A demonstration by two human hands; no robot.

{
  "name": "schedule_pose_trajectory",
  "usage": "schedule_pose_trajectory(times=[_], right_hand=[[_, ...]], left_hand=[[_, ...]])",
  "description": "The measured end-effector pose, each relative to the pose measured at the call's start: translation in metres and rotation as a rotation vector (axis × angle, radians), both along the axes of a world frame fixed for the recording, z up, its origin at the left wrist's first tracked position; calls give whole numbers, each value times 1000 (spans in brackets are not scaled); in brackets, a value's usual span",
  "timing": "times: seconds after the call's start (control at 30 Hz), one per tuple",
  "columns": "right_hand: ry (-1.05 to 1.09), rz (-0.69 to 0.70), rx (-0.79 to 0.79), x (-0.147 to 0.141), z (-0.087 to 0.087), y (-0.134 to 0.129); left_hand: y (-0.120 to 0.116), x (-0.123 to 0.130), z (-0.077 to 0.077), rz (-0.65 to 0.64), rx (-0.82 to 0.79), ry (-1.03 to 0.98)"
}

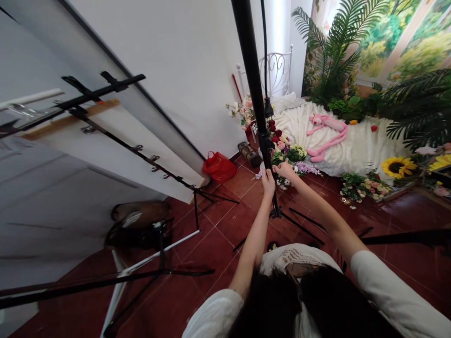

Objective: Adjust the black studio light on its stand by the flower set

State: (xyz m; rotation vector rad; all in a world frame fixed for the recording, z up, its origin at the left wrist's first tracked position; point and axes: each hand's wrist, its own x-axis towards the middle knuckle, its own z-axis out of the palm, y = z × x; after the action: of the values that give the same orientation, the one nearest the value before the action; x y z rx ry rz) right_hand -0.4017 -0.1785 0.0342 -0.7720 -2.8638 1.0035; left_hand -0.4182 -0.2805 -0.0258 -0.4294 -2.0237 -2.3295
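In front of me rises a black tripod stand (251,61), its tall pole running up out of view and its legs spread on the tiles. My left hand (268,182) is wrapped round the lower pole. Just to the right of the pole, my right hand (284,170) has its fingers closed in a pinch at the same height. What sits between those fingers is too small to make out. A black cable (265,47) with a connector (268,108) hangs along the pole above both hands.
Behind the stand, a bed with a white cover (366,145) holds a pink plush toy (331,126). Flowers (282,145) line its edge. A red plastic bag (220,167) sits by the wall. More black stands (162,270) and a clipped white board (141,164) are left.
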Motion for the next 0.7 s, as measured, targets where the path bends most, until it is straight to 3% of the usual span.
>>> schedule_pose_trajectory(times=[0.1, 0.27, 0.4, 0.47, 0.57, 0.7], right_hand=[[-6, -60, -64, -6, -2, 0], [84, -29, -228, 2, -17, 5], [364, 4, -524, 14, -37, 9], [545, 25, -657, 15, -38, 12], [719, 128, -706, 8, -20, 14], [898, 346, -624, -4, 37, 1]], left_hand=[[0, 1, 1, 14, -3, 39], [-1, 2, 1, 6, -12, 58], [-1, 1, 0, 6, -14, 66], [-1, 1, -1, 14, -24, 66], [-1, 1, -2, 41, -49, 34], [1, 1, -4, 36, -56, -5]])
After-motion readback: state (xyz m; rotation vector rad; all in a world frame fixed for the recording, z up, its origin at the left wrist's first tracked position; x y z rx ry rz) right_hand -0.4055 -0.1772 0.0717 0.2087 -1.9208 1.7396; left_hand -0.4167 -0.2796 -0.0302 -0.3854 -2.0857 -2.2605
